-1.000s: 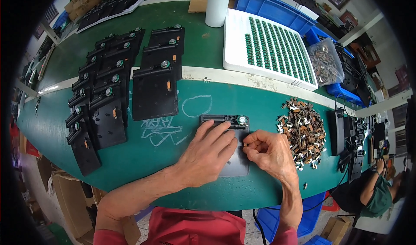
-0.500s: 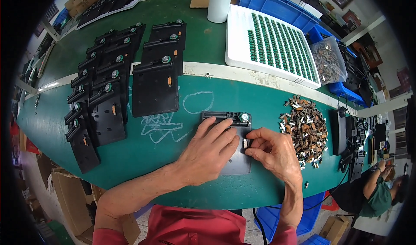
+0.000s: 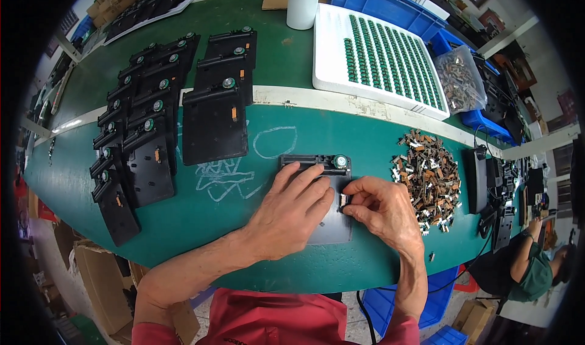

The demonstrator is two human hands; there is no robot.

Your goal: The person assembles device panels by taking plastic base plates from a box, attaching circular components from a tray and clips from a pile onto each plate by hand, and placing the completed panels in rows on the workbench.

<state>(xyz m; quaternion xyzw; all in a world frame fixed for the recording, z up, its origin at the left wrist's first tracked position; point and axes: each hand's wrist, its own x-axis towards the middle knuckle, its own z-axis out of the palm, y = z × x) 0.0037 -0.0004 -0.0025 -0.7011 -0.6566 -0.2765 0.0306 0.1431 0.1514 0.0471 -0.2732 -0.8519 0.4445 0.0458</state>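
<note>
Far left, overlapping rows of flat black plastic plates [image 3: 146, 131] with green round buttons lie on the green desk [image 3: 244, 235]. Centre, the left hand [image 3: 292, 214] is spread flat, fingers pressing down on one more flat black plastic plate with a green round button [image 3: 334, 226], lying just in front of the person. It looks light, thin and stiff; steady it flat and grip it by the edges. The right hand [image 3: 381, 209] pinches a small pale clip [image 3: 345, 200] at the plate's right edge, a tiny, easily dropped piece. To the right lies a loose heap of small brown metal clips [image 3: 426, 171].
</note>
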